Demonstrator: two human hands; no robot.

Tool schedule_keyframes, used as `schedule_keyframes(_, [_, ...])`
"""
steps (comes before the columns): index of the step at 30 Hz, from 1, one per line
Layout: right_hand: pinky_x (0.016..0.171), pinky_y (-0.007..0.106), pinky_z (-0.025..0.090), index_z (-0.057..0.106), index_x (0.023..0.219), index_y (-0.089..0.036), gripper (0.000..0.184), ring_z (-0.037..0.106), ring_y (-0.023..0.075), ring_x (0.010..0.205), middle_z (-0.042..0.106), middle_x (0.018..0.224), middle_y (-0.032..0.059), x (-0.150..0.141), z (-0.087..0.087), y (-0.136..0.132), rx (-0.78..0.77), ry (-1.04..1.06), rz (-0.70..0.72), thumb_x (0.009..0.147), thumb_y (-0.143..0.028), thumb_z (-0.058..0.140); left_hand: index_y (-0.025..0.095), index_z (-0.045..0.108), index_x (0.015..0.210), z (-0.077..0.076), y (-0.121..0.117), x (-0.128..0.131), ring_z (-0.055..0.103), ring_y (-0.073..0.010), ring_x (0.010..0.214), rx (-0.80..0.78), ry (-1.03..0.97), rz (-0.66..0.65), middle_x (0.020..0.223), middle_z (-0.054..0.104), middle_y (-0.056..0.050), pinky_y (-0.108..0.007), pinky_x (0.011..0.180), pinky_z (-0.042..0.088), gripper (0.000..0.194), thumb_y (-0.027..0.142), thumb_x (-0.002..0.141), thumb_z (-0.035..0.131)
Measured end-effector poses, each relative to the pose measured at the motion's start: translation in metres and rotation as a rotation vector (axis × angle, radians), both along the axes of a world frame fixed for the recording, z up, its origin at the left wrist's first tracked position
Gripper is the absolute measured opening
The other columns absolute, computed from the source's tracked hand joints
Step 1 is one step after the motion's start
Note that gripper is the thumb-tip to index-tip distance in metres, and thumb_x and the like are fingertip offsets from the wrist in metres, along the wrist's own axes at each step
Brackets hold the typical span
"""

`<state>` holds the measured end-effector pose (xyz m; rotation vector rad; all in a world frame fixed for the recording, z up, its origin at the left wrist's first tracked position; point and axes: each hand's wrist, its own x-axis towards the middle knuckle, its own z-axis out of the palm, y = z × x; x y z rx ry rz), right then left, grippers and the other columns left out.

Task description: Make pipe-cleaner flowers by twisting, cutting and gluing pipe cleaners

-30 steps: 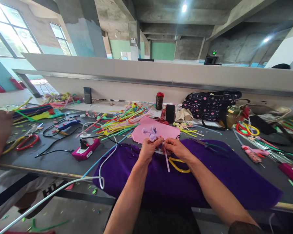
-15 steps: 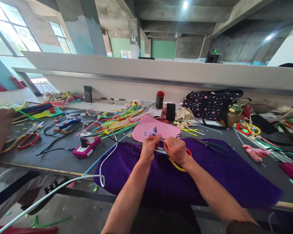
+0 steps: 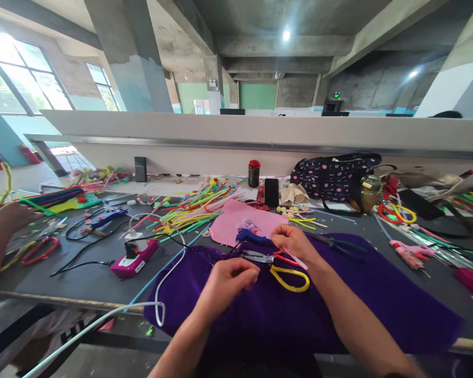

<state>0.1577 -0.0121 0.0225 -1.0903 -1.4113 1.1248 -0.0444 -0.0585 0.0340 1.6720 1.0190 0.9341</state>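
Observation:
My right hand [image 3: 294, 244] is closed on a thin pale pink pipe cleaner [image 3: 297, 258], which slants down along the wrist. Lower and to the left, my left hand [image 3: 230, 278] hovers over the purple cloth [image 3: 224, 325], fingers curled and pressed together; whatever is between them is hidden. Between the hands lie scissors [image 3: 289, 278] with one yellow and one red handle loop, blades toward the left. Just beyond them a dark blue glue gun [image 3: 252, 237] rests at the edge of a pink sheet [image 3: 228, 218], beside a small lilac fuzzy piece [image 3: 247, 224].
Bundled coloured pipe cleaners [image 3: 197, 210] lie behind the sheet. A magenta power strip [image 3: 134, 260] and white cable [image 3: 157, 310] are at left, with another person's hand [image 3: 8, 226]. Pliers [image 3: 335, 241] lie on the cloth's right. A bottle [image 3: 254, 173], phone [image 3: 271, 192] and patterned bag [image 3: 335, 181] stand behind.
My hands, together over the cloth before, have come apart: the left moved down toward me, the right slightly right. The scissors and blue glue gun are uncovered, and the pale strip shows in my right hand.

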Motion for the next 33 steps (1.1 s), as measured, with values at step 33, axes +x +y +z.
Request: schedule_keyframes(33, [0.041, 0.020, 0.034, 0.057, 0.089, -0.017, 0.033, 0.050, 0.0092, 0.052, 0.060, 0.077, 0.0031, -0.018, 0.048, -0.013, 0.112, 0.095, 0.173, 0.064, -0.037, 0.067, 0.012, 0.060, 0.066, 0.026, 0.014, 0.010, 0.052, -0.0086, 0.047, -0.383, -0.619, -0.039, 0.059, 0.062, -0.004, -0.020, 0.048, 0.039, 0.020, 0.028, 0.061, 0.071])
